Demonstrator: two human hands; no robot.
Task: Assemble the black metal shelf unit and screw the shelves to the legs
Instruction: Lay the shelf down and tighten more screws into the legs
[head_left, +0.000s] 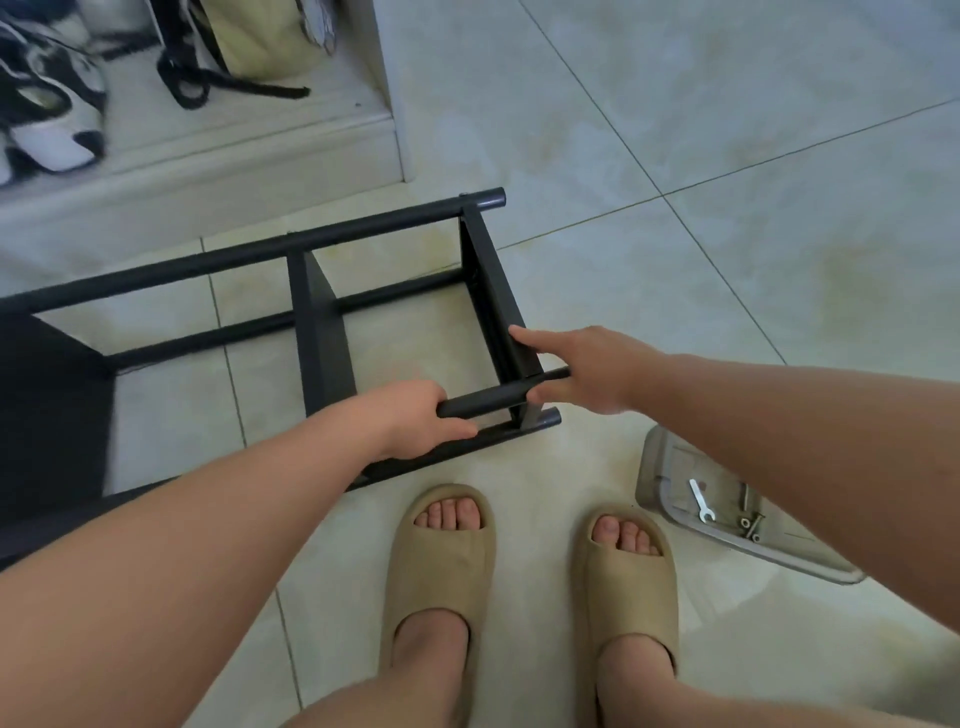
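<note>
Arms outstretched, left hand fingers curled, right hand fingers extended

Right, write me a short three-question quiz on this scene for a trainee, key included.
1. True or false: the left hand grips a black tube of the shelf unit.
2. Where is the wrench? A) in the clear tray B) in the left hand C) on the shelf unit
3. Fill in: the shelf unit is not upright; it lies on its ___.

Key: 1 true; 2 A; 3 side.
</note>
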